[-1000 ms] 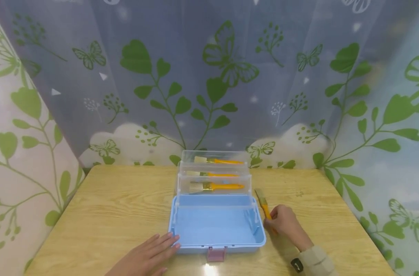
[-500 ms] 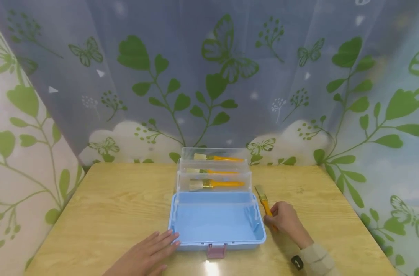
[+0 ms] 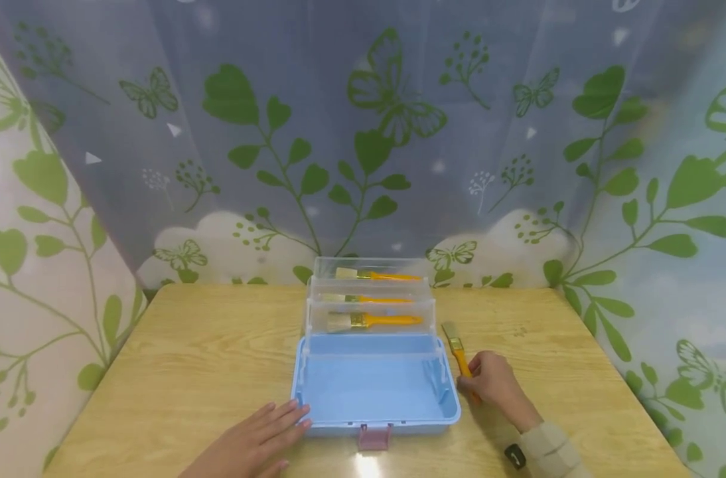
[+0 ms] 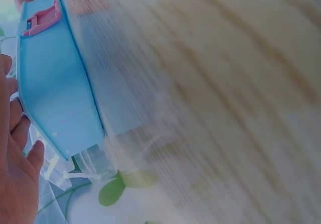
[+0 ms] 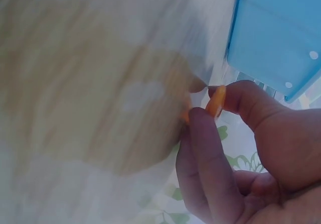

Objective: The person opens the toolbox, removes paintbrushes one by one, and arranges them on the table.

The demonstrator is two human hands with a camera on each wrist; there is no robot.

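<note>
The flat paintbrush [image 3: 460,356] is at three o'clock of the light-blue toolbox [image 3: 371,392]; its handle is orange, its ferrule looks golden, and its pale, straight-cut bristles point toward eleven o'clock. The right hand [image 3: 494,382] pinches the handle between thumb and fingers. The left hand [image 3: 252,439], fingers extended, touches the toolbox at eight o'clock

an orange-handled brush [image 3: 456,344] slants just right of the open light-blue box [image 3: 375,392], its pale bristles [image 3: 449,329] pointing far, its handle [image 3: 462,364] pinched by the right hand [image 3: 496,382]; the left hand [image 3: 252,438] touches the box's near left corner.
</note>
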